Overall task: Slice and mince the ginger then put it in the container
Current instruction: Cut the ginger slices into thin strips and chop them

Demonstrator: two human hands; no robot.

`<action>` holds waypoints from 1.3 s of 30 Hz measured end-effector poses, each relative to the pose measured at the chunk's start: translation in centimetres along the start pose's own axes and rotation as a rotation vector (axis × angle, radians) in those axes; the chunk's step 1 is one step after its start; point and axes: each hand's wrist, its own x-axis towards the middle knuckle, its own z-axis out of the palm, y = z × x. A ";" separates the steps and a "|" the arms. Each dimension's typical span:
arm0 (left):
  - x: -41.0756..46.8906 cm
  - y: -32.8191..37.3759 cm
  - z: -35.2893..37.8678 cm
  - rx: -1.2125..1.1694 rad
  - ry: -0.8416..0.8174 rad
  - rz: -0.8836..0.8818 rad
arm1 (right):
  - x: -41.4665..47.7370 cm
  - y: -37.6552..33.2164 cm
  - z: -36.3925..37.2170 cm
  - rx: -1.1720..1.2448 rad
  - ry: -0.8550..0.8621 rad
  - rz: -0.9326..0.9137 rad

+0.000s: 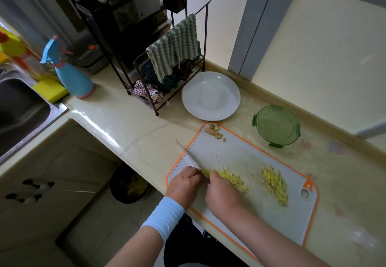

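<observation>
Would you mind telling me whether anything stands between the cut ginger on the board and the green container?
Nothing visible stands on the path. Only bare cutting board and counter lie between the cut ginger and the green container. Its lid appears to be on, though, and would have to come off first.

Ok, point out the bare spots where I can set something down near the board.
Free: the counter between the rack, the plate and the cutting board; the board's middle, between the ginger stub and the ginger strips. Crowded: the board's near-left, under the left hand, right hand and knife.
</observation>
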 end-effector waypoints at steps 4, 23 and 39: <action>-0.2 -0.2 0.1 -0.012 -0.004 -0.021 | -0.7 0.5 -0.5 -0.013 0.012 -0.014; -0.2 -0.3 0.2 -0.005 0.050 0.017 | -3.2 2.4 -0.2 -0.016 -0.005 -0.001; -0.5 -0.6 0.5 -0.038 0.065 0.006 | -3.1 2.7 0.1 0.037 -0.007 -0.001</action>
